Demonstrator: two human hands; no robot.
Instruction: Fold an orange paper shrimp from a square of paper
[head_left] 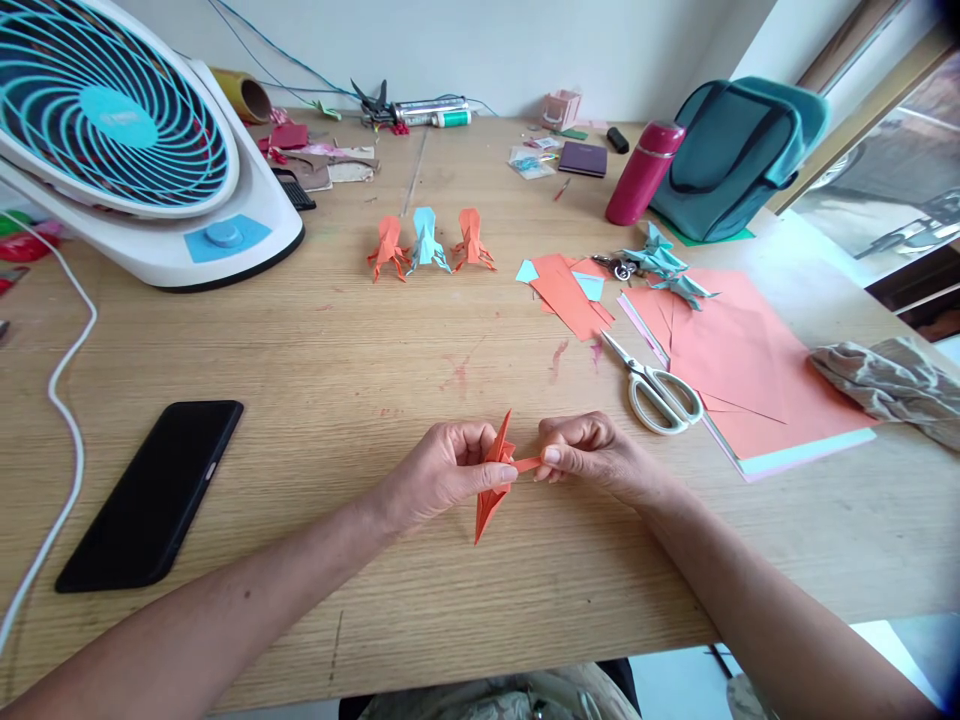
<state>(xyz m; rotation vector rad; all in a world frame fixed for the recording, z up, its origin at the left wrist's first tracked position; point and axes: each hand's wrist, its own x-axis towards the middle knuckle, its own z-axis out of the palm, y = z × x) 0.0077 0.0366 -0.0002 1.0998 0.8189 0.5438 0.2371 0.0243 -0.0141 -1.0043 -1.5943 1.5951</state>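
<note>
Between my two hands, just above the near part of the table, is a folded orange paper piece [491, 505] with pointed ends. My left hand [446, 470] pinches its body between thumb and fingers. With thumb and fingertips, my right hand [592, 455] grips a narrow strip that sticks out of its right side. White-handled scissors [652, 390] lie beyond my right hand. Farther back, two orange folded figures [388, 245] stand on either side of a light blue folded figure [426, 238].
A fan [217, 235] stands at the left, with a black phone [154, 490] nearer me. On the right are orange paper sheets [727, 360], paper scraps [566, 295], blue folded pieces [660, 255], a cloth [892, 385], a pink bottle [645, 175] and a teal bag [727, 150].
</note>
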